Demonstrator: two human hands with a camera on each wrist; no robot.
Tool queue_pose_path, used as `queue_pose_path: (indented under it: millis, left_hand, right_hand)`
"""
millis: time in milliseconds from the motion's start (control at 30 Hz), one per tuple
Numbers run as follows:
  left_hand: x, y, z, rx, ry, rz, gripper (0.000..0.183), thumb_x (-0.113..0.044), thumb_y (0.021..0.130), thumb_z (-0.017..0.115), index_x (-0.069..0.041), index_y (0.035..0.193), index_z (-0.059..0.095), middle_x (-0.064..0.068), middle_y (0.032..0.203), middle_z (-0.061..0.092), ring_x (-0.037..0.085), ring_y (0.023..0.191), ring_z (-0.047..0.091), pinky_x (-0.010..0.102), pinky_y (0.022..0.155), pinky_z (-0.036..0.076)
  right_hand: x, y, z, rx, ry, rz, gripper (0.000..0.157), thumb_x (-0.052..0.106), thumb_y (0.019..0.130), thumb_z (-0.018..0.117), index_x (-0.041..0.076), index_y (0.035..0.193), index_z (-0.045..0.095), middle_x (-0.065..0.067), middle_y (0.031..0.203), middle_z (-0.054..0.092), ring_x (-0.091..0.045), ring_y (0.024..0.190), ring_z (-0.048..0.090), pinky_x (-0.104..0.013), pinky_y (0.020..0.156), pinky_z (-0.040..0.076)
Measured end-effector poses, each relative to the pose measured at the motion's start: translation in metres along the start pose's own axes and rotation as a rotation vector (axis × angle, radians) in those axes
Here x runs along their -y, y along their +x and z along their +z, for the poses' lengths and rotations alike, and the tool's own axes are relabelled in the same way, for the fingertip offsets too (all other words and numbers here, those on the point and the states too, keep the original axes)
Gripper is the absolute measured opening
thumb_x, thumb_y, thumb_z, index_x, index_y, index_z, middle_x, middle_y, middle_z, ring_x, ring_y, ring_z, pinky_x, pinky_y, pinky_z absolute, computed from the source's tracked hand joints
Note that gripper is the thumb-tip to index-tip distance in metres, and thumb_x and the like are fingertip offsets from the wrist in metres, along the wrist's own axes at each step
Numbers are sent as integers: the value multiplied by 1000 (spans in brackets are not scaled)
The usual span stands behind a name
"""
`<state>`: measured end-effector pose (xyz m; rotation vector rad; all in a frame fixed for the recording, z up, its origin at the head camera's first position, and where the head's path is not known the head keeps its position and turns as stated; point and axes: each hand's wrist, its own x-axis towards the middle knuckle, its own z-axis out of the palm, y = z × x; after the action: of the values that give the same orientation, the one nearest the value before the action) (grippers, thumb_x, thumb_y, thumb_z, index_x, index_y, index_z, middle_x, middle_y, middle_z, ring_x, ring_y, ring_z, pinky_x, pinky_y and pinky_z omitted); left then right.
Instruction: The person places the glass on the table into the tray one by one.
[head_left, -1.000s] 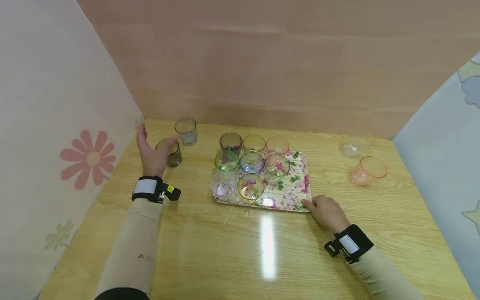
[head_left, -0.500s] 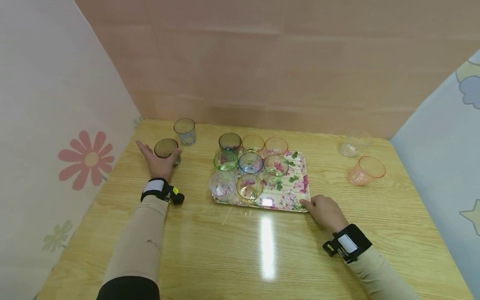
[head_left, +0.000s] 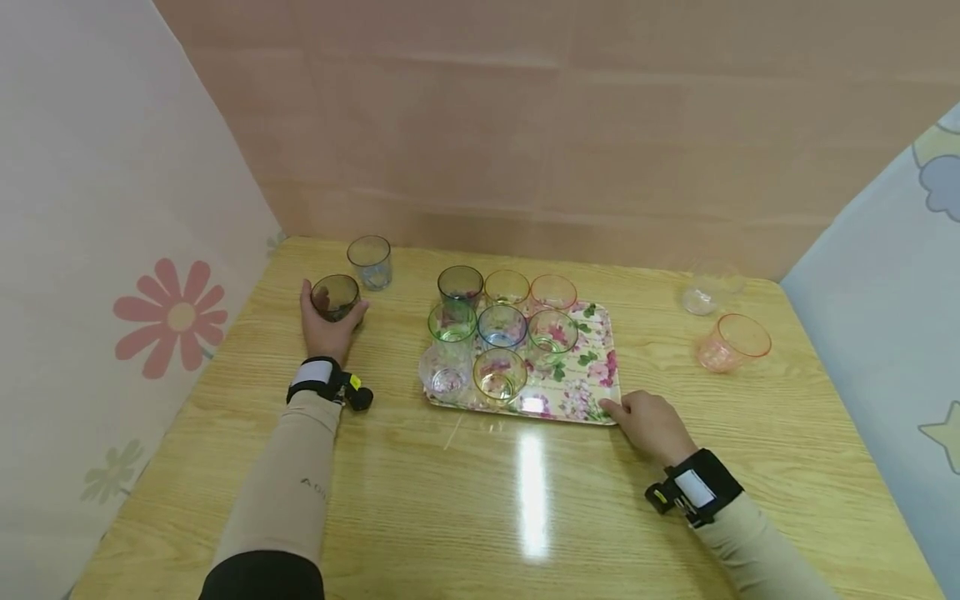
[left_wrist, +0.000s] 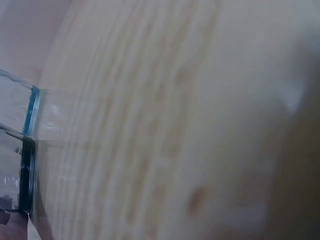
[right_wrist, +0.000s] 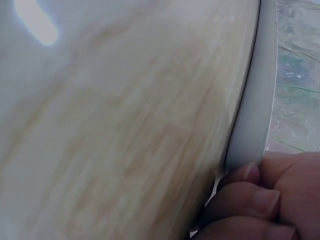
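Observation:
In the head view my left hand (head_left: 327, 337) grips a dark smoky glass (head_left: 335, 293) standing at the left of the table, fingers along its left side and thumb on its right. The left wrist view catches only the dark base of that glass (left_wrist: 26, 175) and a bit of a digit at its edge. A clear, dark-rimmed glass (head_left: 371, 265) stands just behind it. My right hand (head_left: 656, 427) pinches the near right corner of a floral tray (head_left: 585, 396); its curled fingers (right_wrist: 245, 200) sit against the tray's pale side in the right wrist view.
Several tinted glasses, among them a blue-rimmed glass (head_left: 502, 327) and a yellow-rimmed glass (head_left: 500, 375), crowd the tray's left and middle. At the right are a pink glass (head_left: 731, 343) and a clear glass (head_left: 705, 293). Walls border the wooden table (head_left: 450, 517).
My left hand has come down from above, spread open, and closed round the dark glass, which now sits between fingers and thumb. My right hand keeps its hold on the tray corner.

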<state>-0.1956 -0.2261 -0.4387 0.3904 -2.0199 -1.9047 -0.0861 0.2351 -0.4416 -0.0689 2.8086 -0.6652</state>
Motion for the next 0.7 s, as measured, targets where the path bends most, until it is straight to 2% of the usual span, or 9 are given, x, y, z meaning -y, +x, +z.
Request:
queue_pose_path:
  millis: [67,167,367,533,700]
  left_hand:
    - [4,2,0,-17,28,5,95,-5,88,79,0,159,17,20,154,38,31,141,36,40,115,32]
    - [15,7,-1,-42,67,15,83,-10,87,81,-1,153,31,19,147,44,30,135,41,36,111,35]
    - [21,7,-2,-55,72,29,77,-12,87,82,-3,149,36,16,143,47,27,131,44,32,108,38]
    - [14,0,-1,-63,64,31,77,-11,87,82,-3,149,36,16,143,48,26,131,45,32,108,38]
    - [-5,-12,3,-21,25,23,77,-9,88,80,-7,150,35,14,145,45,26,134,43,30,108,39]
  right_hand:
    - [-1,1,0,-2,0,-5,54,38,105,57,13,58,44,1,55,39,-15,49,40,-31,52,33]
    - [-1,1,1,-3,-2,-9,55,39,105,57,13,58,43,2,55,38,-15,49,40,-31,52,32]
    - [-2,1,1,-5,-7,-14,55,40,105,56,13,58,44,2,55,38,-15,49,39,-31,52,32]
    - [-2,1,1,2,-7,-17,55,40,105,56,14,58,44,2,55,38,-15,49,39,-31,52,32]
    - [-3,1,0,4,-7,-19,55,40,105,55,14,58,43,2,54,38,-15,49,40,-31,52,32]
